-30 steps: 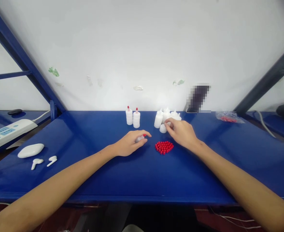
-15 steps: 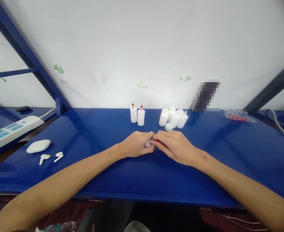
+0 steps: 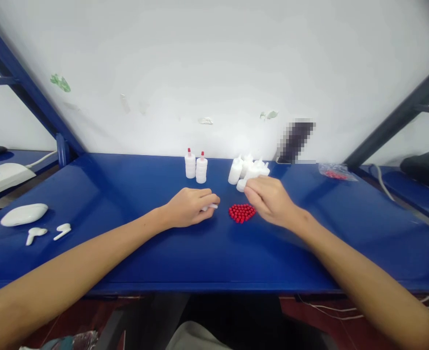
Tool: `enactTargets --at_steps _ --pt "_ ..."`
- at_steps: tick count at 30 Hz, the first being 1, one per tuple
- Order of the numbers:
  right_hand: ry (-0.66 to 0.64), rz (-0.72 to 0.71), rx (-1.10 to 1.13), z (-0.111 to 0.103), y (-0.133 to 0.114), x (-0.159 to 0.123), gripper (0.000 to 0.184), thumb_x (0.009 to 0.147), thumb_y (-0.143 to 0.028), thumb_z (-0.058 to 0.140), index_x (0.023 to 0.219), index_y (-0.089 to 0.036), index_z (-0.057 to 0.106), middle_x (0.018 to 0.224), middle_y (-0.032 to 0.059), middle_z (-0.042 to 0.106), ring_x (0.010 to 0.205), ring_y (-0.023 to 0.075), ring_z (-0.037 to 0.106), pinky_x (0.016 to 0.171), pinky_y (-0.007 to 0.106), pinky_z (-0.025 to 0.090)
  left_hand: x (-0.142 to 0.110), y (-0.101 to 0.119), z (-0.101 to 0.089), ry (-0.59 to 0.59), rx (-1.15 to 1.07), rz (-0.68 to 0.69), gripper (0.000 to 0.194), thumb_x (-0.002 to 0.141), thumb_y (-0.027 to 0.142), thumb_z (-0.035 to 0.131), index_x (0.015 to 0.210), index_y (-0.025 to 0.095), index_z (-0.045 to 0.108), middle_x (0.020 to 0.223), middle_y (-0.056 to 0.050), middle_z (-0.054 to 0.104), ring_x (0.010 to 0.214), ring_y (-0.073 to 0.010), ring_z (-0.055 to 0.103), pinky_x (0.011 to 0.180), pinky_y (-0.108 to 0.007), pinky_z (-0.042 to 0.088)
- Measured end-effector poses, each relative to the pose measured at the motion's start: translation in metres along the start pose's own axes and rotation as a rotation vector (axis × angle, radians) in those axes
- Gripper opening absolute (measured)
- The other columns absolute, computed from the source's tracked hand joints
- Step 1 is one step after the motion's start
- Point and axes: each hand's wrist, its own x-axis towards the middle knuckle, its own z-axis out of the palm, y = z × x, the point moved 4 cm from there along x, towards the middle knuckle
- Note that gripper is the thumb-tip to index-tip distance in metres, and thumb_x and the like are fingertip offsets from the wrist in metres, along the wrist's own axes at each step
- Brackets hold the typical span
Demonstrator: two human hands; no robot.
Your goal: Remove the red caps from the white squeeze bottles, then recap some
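Observation:
My left hand (image 3: 192, 206) is closed around a small white squeeze bottle, mostly covered by the fingers. Its pale nozzle (image 3: 211, 207) sticks out to the right, with no red cap on it. To the right, my right hand (image 3: 273, 199) is curled with the fingertips turned away, so whatever it holds is hidden. It hovers beside a cluster of white squeeze bottles (image 3: 235, 171) with bare nozzles, one lying on its side. Between the hands, a patch of small red caps (image 3: 241, 213) lies on the blue table (image 3: 214, 257). Two white bottles with red caps (image 3: 201, 170) stand behind my left hand.
A white earphone case (image 3: 24, 215) and two white earphones (image 3: 63, 230) lie at left. Beyond them is a power strip (image 3: 3, 180). A clear bag with red pieces (image 3: 336, 172) sits at the back right. A white wall (image 3: 214, 73) bounds the table's rear.
My hands have come apart. The right one has moved right, off the nozzle, toward the white bottles; the left still grips its bottle. The red caps now show between them. The view has shifted right.

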Motion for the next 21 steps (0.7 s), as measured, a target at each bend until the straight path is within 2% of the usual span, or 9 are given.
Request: enactTargets --at_steps 3,6,8,12,17,21 --pt "-0.250 0.145 0.036 0.000 0.027 -0.003 0.035 0.099 -0.031 0.034 0.069 -0.021 0.049 0.066 0.0026 0.058 0.057 0.0157 0.049 0.059 0.031 0.032 0.000 -0.009 0.003 -0.033 -0.101 -0.128 0.019 0.095 0.028 0.044 0.095 0.019 0.062 0.084 -0.002 0.066 0.072 -0.0129 0.061 0.068 -0.024 0.043" --pt "-0.531 0.321 0.018 0.009 0.053 -0.014 0.033 0.096 -0.032 0.040 0.066 -0.021 0.049 0.068 0.0046 0.062 0.058 0.0179 0.054 0.057 0.032 0.036 0.001 -0.011 0.005 -0.083 -0.114 -0.178 0.019 0.095 0.029 0.045 0.095 0.019 0.062 0.086 -0.002 0.068 0.075 -0.0148 0.062 0.070 -0.025 0.043" --pt "-0.615 0.391 0.012 0.012 0.065 -0.021 0.034 0.096 -0.033 0.041 0.065 -0.021 0.048 0.070 0.0059 0.064 0.061 0.0195 0.058 0.058 0.032 0.039 0.002 -0.010 0.006 -0.119 -0.089 -0.175 0.020 0.096 0.030 0.045 0.096 0.019 0.061 0.087 -0.002 0.068 0.076 -0.0156 0.062 0.069 -0.025 0.042" --pt "-0.632 0.401 0.046 0.015 0.071 -0.024 0.037 0.097 -0.035 0.040 0.064 -0.021 0.052 0.072 0.0064 0.066 0.064 0.0200 0.061 0.060 0.032 0.042 0.001 -0.009 0.006 -0.153 -0.060 -0.175 0.021 0.097 0.033 0.044 0.097 0.020 0.060 0.088 -0.002 0.068 0.076 -0.0160 0.062 0.068 -0.025 0.041" --pt "-0.640 0.390 0.093 0.015 0.066 -0.024 0.041 0.095 -0.042 0.044 0.060 -0.021 0.052 0.066 0.0044 0.066 0.056 0.0178 0.058 0.054 0.031 0.040 0.001 -0.010 0.006 -0.160 -0.041 -0.189 0.021 0.097 0.033 0.046 0.105 0.020 0.061 0.096 -0.003 0.070 0.083 -0.0177 0.066 0.073 -0.026 0.044" --pt "-0.606 0.357 0.123 0.013 0.062 -0.023 0.035 0.093 -0.035 0.045 0.063 -0.021 0.057 0.068 0.0045 0.067 0.059 0.0178 0.059 0.057 0.031 0.041 0.001 -0.010 0.007 -0.169 -0.035 -0.204 0.023 0.097 0.033 0.047 0.112 0.022 0.060 0.103 -0.003 0.071 0.090 -0.0193 0.068 0.077 -0.028 0.046"
